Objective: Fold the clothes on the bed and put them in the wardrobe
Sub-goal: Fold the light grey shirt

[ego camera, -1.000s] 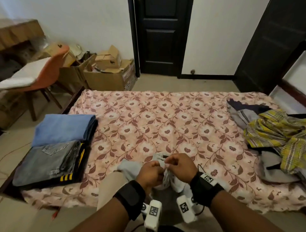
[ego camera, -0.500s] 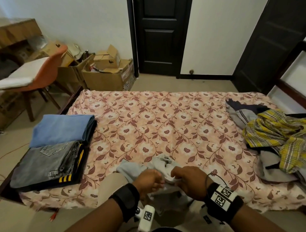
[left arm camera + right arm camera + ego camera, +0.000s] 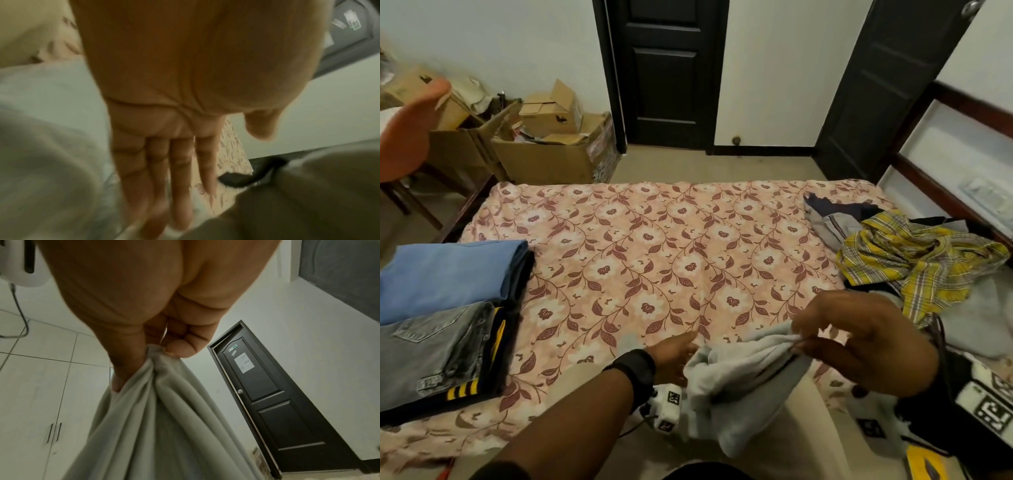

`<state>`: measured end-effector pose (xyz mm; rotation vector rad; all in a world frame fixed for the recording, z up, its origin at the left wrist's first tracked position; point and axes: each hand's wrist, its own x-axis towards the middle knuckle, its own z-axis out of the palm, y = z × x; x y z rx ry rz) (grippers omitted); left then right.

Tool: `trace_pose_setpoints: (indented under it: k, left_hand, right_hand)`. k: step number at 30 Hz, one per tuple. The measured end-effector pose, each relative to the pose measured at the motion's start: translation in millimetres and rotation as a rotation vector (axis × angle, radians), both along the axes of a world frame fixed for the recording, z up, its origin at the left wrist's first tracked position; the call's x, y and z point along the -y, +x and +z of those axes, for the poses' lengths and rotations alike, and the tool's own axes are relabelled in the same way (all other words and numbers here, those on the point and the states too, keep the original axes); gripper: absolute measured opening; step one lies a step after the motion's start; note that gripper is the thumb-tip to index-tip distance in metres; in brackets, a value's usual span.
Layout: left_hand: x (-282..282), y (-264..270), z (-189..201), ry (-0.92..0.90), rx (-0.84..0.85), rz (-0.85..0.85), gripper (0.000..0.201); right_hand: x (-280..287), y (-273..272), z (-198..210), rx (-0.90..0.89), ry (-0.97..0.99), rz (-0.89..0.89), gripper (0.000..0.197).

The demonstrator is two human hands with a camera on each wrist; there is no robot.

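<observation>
Head view: bed under a floral sheet; at its left edge a folded stack, blue garment behind grey jeans; at its right end an unfolded heap topped by a yellow plaid shirt. At the near edge, a light grey garment, bunched and part lifted off the sheet. Right hand pinches its upper edge between thumb and fingertips; left hand lies low beside the cloth, touching its left side. Cardboard boxes and a black door stand beyond the bed. Left wrist view: left hand flat, fingers straight and close together, holding nothing; blurred grey cloth alongside. Right wrist view: right hand closed in a pinch on the grey garment, which hangs below in long folds; white cupboard doors, possibly the wardrobe, are behind. Step judged: shaking out the grey garment before folding. Next move likely calls for the left hand to take a second edge, spread the piece flat on the open sheet, then fold.
</observation>
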<state>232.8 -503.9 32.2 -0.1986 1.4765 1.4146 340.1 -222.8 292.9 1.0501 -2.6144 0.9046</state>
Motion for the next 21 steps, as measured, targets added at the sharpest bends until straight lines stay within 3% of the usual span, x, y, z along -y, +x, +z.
trace_pose_setpoints:
  k: [1, 4, 6, 8, 10, 16, 18, 19, 21]
  left_hand:
    - [-5, 4, 9, 0.075, 0.077, -0.112, 0.056]
    - [-9, 8, 32, 0.237, 0.145, -0.268, 0.035]
    - [0, 1, 54, 0.224, 0.026, -0.276, 0.019]
    - [13, -8, 73, 0.114, -0.165, -0.252, 0.018]
    - [25, -18, 91, -0.021, -0.353, -0.134, 0.021]
    - [53, -41, 168, -0.336, -0.842, 0.511, 0.016]
    - [59, -45, 194, -0.445, -0.990, 0.597, 0.019]
    - [63, -47, 207, -0.431, -1.022, 0.616, 0.019]
    - [72, -49, 230, -0.283, -0.931, 0.618, 0.020]
  right_hand:
    - [-5, -2, 2, 0.006, -0.006, -0.020, 0.011]
    - [-23, -10, 8, -0.025, 0.009, -0.120, 0.013]
    - [-38, -15, 13, -0.065, 0.037, -0.218, 0.022]
    - [-52, -20, 19, -0.079, 0.024, -0.311, 0.023]
    - [-64, -25, 25, -0.080, 0.028, -0.382, 0.015]
    - [-76, -52, 23, -0.005, 0.177, -0.523, 0.027]
    - [-74, -59, 17, 0.030, 0.207, -0.546, 0.028]
    - [-71, -61, 17, 0.043, 0.197, -0.554, 0.027]
    - [-70, -66, 19, 0.046, 0.165, -0.569, 0.025]
